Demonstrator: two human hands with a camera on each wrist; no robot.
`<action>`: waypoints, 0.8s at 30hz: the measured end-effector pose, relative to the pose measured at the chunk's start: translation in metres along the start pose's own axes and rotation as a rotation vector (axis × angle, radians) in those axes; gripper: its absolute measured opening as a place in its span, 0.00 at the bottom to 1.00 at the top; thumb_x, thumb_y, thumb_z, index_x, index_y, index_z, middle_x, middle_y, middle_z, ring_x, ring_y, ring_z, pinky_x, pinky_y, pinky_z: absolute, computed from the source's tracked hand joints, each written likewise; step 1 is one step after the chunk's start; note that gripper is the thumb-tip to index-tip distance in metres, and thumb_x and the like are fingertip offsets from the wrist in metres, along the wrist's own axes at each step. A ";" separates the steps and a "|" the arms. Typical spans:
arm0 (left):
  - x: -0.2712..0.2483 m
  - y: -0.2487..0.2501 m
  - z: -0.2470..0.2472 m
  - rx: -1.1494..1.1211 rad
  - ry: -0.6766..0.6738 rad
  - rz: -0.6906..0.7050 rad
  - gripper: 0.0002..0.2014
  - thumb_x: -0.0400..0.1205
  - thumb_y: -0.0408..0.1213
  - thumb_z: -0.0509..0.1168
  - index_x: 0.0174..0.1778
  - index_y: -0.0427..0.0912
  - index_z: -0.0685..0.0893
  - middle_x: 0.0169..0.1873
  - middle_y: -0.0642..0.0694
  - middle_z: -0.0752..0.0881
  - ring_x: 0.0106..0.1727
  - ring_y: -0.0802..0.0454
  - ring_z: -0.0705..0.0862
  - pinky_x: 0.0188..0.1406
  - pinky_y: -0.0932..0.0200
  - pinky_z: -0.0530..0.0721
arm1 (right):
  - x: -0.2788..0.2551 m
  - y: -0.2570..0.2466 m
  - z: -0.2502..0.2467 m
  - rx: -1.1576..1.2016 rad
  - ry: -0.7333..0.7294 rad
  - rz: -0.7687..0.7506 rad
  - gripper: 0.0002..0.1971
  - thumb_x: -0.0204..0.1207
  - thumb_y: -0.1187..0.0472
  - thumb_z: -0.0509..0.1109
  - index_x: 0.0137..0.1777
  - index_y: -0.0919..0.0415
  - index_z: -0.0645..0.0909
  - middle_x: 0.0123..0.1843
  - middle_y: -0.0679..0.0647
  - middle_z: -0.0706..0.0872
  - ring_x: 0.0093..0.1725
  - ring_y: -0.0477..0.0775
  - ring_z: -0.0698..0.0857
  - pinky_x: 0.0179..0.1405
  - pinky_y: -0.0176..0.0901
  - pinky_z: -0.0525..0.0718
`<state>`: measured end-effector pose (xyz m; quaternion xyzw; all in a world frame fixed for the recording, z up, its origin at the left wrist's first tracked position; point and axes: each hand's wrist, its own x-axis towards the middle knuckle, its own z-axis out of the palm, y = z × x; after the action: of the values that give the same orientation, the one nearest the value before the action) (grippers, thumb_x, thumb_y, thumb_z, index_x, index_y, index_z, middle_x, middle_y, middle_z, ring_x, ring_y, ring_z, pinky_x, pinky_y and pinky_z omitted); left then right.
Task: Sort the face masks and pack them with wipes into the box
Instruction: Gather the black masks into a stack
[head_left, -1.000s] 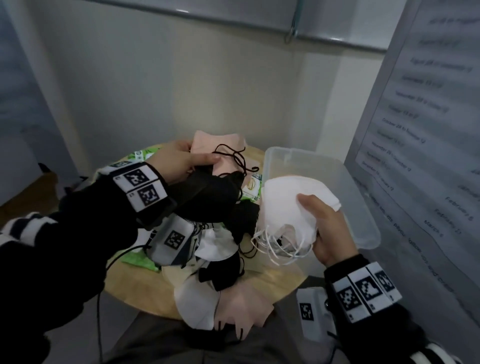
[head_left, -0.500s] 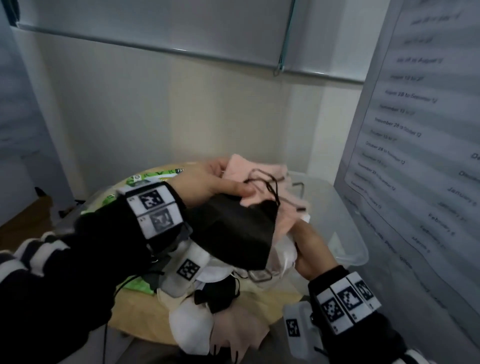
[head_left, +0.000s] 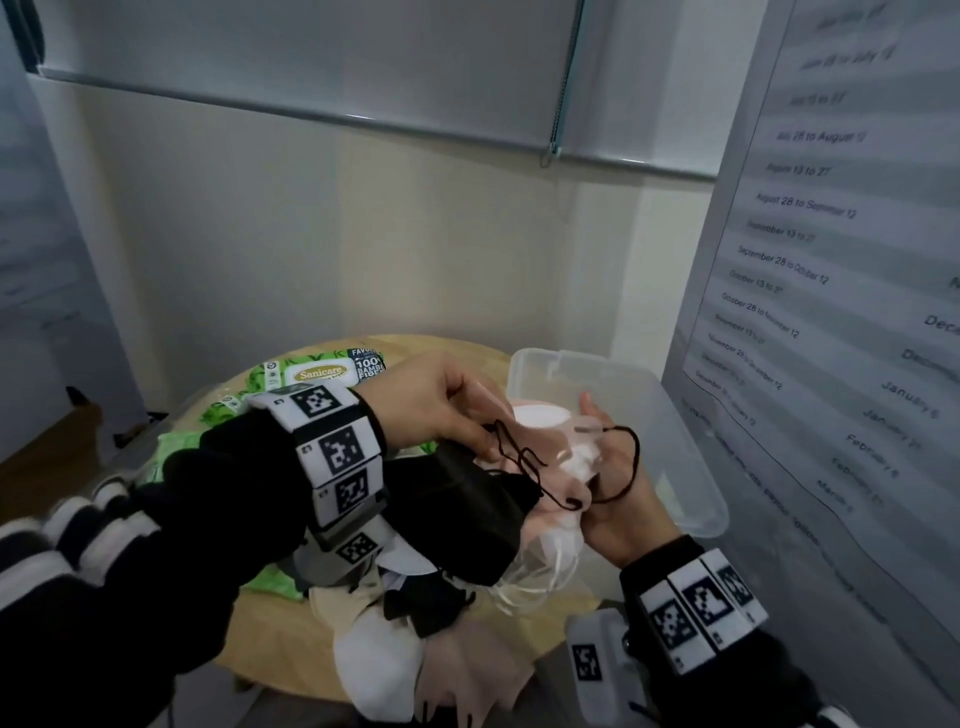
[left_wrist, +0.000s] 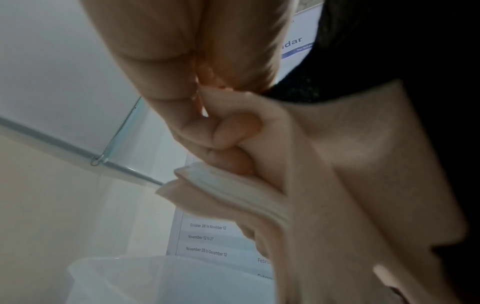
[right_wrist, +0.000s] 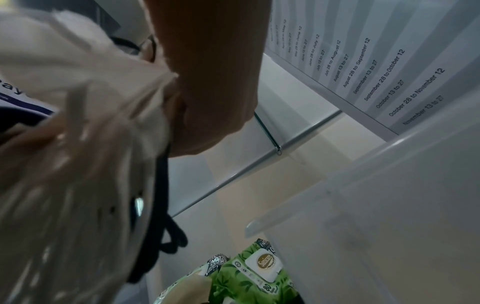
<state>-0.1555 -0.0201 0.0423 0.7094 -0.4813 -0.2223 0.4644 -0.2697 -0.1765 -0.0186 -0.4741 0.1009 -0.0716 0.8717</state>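
Masks bunched between both hands, frame center, beside the clear box (head_left: 691, 452).
Mask count unclear, bundle overlapping. Left hand (head_left: 436, 400) is pinching black mask (head_left: 467, 514) and pink mask (head_left: 558, 480); right hand (head_left: 618, 499) is gripping white masks (head_left: 545, 551), fingers mostly hidden.

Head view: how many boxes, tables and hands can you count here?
Box: 1
Table: 1
Hands: 2, left hand and right hand
Total: 4
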 end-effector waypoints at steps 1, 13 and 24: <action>-0.001 0.001 0.001 0.003 -0.020 -0.006 0.17 0.66 0.19 0.76 0.35 0.49 0.89 0.31 0.53 0.88 0.36 0.59 0.85 0.39 0.68 0.80 | 0.001 0.001 0.000 -0.005 -0.025 0.006 0.30 0.73 0.40 0.60 0.51 0.66 0.89 0.46 0.64 0.89 0.42 0.57 0.89 0.41 0.41 0.87; 0.000 -0.004 0.001 -0.002 0.071 -0.042 0.15 0.61 0.28 0.82 0.40 0.37 0.87 0.39 0.36 0.89 0.41 0.49 0.84 0.52 0.46 0.83 | 0.001 0.009 -0.005 -0.223 -0.063 -0.022 0.28 0.50 0.52 0.86 0.51 0.64 0.88 0.53 0.67 0.85 0.46 0.57 0.85 0.49 0.48 0.81; 0.004 -0.024 -0.002 -0.123 0.325 -0.146 0.03 0.77 0.38 0.71 0.41 0.44 0.84 0.32 0.52 0.86 0.29 0.62 0.80 0.29 0.67 0.77 | 0.006 0.011 -0.006 0.100 0.115 -0.165 0.44 0.32 0.53 0.91 0.54 0.66 0.86 0.49 0.64 0.89 0.45 0.57 0.90 0.45 0.48 0.90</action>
<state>-0.1408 -0.0201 0.0223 0.7394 -0.3328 -0.1669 0.5609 -0.2649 -0.1767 -0.0319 -0.4319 0.1076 -0.1751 0.8782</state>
